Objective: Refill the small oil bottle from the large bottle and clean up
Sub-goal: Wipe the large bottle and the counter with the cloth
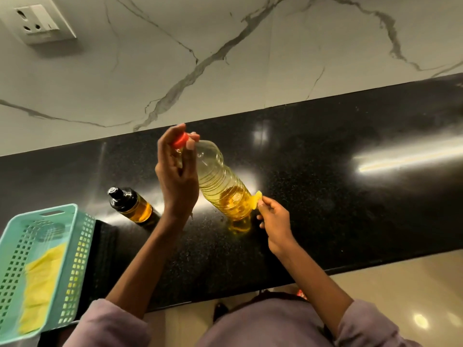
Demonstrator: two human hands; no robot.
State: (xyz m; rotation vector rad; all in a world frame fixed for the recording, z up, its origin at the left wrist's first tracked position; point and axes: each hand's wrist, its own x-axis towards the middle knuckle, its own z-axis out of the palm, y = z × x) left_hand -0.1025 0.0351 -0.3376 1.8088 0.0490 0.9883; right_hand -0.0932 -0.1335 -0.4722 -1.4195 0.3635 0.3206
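The large clear plastic bottle [220, 181] stands on the black counter [338, 196] with yellow oil in its lower part. My left hand [176, 176] grips its red cap [181, 140] at the top. To the bottle's right, my right hand [273, 216] pinches a small yellow piece [257, 197] beside the bottle's base. The small oil bottle [130, 205], dark with a black cap and amber oil inside, stands to the left of my left forearm, untouched.
A teal perforated basket [75, 246] holding a yellow cloth [42, 284] sits at the counter's left front edge. A marble wall with a white socket [37, 21] rises behind the counter. The floor shows beyond the counter's front edge at the lower right.
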